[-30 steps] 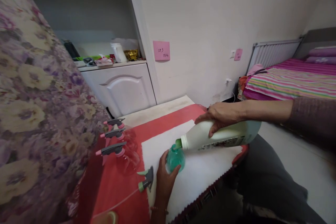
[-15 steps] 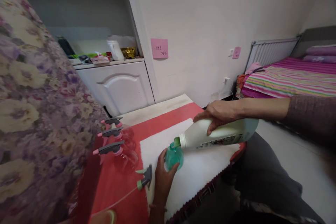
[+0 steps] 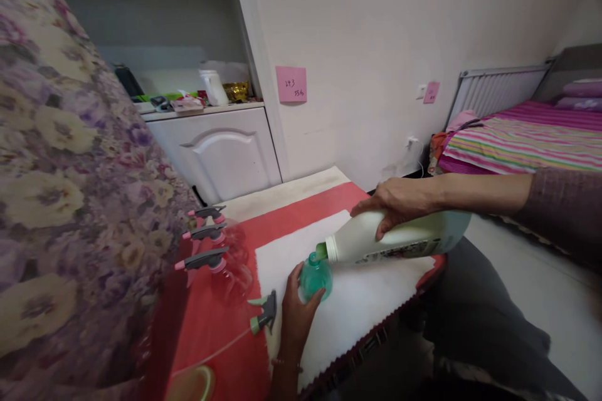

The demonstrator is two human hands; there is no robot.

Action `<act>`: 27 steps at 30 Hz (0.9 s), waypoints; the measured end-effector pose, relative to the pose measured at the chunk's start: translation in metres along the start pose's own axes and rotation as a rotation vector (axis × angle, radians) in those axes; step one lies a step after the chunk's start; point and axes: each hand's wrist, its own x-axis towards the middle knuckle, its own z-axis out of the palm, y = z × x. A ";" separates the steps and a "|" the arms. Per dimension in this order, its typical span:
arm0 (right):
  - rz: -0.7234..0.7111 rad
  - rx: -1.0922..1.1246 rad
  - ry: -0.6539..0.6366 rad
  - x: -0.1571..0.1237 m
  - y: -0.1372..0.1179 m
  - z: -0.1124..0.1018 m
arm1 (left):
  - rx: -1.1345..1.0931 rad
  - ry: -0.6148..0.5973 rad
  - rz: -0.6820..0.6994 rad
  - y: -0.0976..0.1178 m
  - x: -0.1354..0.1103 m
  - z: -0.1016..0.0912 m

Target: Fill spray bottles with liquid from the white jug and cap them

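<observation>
My left hand (image 3: 297, 316) is wrapped round a small teal bottle (image 3: 314, 276) that stands open-necked on a white cloth (image 3: 367, 301). My right hand (image 3: 399, 200) grips a large white jug (image 3: 399, 239) from above, tipped almost level, its green spout right at the teal bottle's mouth. A green and grey spray trigger head (image 3: 264, 315) with its thin tube lies on the cloth just left of my left hand.
Three clear pink spray bottles (image 3: 221, 257) with grey triggers stand in a row on the red table cover (image 3: 211, 332). Flowered fabric (image 3: 66, 200) fills the left. A white cabinet (image 3: 221, 153), a radiator (image 3: 493, 91) and a striped bed (image 3: 527, 144) lie beyond.
Both hands keep their grips and the jug stays tipped at the teal bottle's mouth. Only the view has shifted slightly.
</observation>
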 end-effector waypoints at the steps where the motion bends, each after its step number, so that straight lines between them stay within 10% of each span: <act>1: -0.002 0.002 0.002 0.000 0.000 0.000 | -0.003 0.004 -0.001 0.000 0.000 0.000; 27: 0.012 0.026 -0.004 0.000 0.000 0.000 | 0.012 0.014 0.020 -0.004 0.001 0.000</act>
